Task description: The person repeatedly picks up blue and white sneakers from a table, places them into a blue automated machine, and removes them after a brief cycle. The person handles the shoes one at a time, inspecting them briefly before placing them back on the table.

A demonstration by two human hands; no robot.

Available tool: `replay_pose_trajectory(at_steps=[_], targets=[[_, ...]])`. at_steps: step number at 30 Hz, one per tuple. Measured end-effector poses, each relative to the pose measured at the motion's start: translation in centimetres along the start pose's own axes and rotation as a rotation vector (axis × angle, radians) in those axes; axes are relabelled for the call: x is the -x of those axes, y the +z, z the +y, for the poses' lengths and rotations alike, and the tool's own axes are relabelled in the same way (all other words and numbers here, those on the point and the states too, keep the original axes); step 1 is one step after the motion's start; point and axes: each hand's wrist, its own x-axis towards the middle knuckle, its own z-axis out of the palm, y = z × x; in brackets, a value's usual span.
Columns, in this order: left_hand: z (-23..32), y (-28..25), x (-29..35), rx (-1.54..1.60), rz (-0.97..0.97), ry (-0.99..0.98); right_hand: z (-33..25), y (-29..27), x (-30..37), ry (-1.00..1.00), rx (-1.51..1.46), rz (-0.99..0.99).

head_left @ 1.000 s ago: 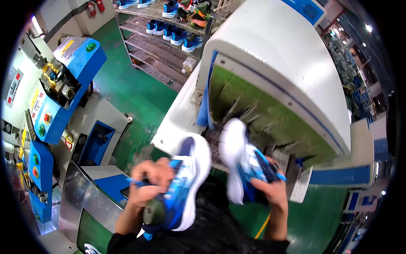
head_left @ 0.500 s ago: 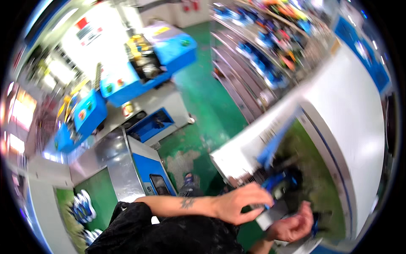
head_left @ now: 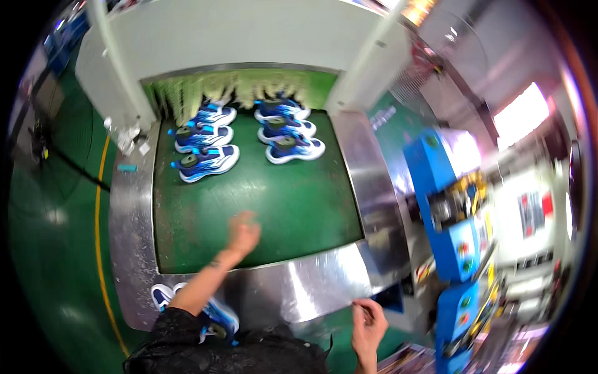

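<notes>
My left hand (head_left: 244, 230) is over the near part of a green conveyor belt (head_left: 280, 199); motion smears its fingers, and no object shows in it. Blue and white sneakers stand on the belt in two groups, with a left sneaker (head_left: 208, 163) and a right sneaker (head_left: 294, 150) nearest me. Beyond my left hand, bare belt separates it from them. At lower right, my right hand (head_left: 369, 325) hangs beside the metal frame (head_left: 324, 280), fingers curled in with nothing visible in them. More sneakers (head_left: 222, 316) lie by my left forearm, partly hidden by the sleeve.
A fringed green curtain (head_left: 193, 93) hangs at the opening of a white machine housing (head_left: 237, 37); the farthest sneakers stand against it. Clear plastic (head_left: 128, 137) and a small teal item (head_left: 127, 167) lie on the left rail. Blue machines (head_left: 458, 249) line the right side.
The view has swung from the shelves and the other machine opening to this belt. My hands, close together before, are now wide apart, the left over the belt.
</notes>
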Motion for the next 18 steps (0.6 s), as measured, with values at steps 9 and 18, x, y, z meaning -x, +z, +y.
replay_pose_trajectory(at_steps=[9,18], targets=[[-22.9,-8.1,5.5,-0.387,0.308,-0.418,-11.0,40.5,-26.4,-1.038,0.545,-1.169],[-21.0,-11.7,2.9,-0.453,0.461,-0.313,-5.7,47.4,-24.9,-1.021,0.642,-1.097]])
